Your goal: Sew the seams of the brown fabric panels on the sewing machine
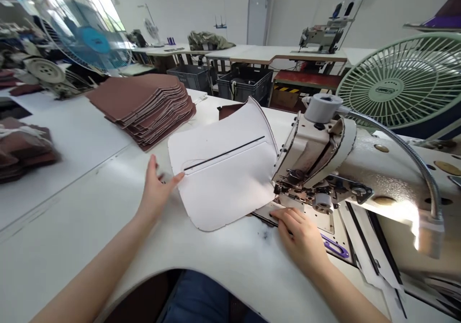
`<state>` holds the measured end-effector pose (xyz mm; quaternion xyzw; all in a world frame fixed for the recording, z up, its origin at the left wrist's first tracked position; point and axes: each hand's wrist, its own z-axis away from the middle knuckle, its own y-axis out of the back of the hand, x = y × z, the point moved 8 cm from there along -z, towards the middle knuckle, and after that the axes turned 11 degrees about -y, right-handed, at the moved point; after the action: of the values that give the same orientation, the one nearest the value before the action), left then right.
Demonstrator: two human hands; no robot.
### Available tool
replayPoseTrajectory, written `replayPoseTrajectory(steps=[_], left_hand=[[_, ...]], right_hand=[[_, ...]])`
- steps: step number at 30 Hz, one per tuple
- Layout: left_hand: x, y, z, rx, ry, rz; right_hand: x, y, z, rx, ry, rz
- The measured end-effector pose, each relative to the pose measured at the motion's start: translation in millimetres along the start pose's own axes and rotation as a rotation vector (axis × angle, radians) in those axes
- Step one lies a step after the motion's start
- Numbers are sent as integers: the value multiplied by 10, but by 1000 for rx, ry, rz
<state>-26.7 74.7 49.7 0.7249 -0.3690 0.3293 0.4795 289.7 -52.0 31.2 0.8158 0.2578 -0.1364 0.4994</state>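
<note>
A white panel with rounded corners and a dark slot across it lies on the sewing table, its right edge under the head of a sewing machine. My left hand is at the panel's left edge, the thumb touching it by the slot's end and the index finger held apart; the other fingers are mostly hidden. Beside the panel's lower right edge, my right hand rests palm down on the metal machine bed, fingers extended close together below the needle area. The needle itself cannot be made out.
A stack of brown panels stands behind to the left, and a tied brown bundle lies at far left. A green fan is behind the machine, with a bright lamp at right. The table's front edge curves inward.
</note>
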Motion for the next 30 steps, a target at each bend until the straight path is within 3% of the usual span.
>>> replayPoseTrajectory(steps=[2, 3, 6, 9, 12, 14, 18, 23, 27, 30], left_hand=[[-239, -191, 126, -213, 261, 309], [-257, -300, 197, -313, 314, 415], [-193, -372, 294, -416, 248, 500], [-254, -95, 347, -419, 178, 429], [-500, 375, 462, -443, 250, 328], [-654, 671, 572, -480, 314, 279], [-821, 1053, 760, -511, 379, 250], [-924, 1271, 760, -441, 363, 257], [-720, 1397, 589, -418, 305, 305], [-196, 1625, 354, -304, 114, 171]], right_hand=[[6, -27, 23, -2, 11, 38], [9, -39, 40, -3, 18, 60], [38, -62, 97, -18, 6, 107], [141, -83, 95, -65, -149, 24], [269, -218, 22, -183, -433, -201], [238, -374, -54, -297, -541, -330], [-48, -649, -147, -571, -587, -528], [-487, -781, 76, -852, -800, -1042], [-589, -813, 178, -747, -873, -1049], [-554, -922, 158, -646, -901, -938]])
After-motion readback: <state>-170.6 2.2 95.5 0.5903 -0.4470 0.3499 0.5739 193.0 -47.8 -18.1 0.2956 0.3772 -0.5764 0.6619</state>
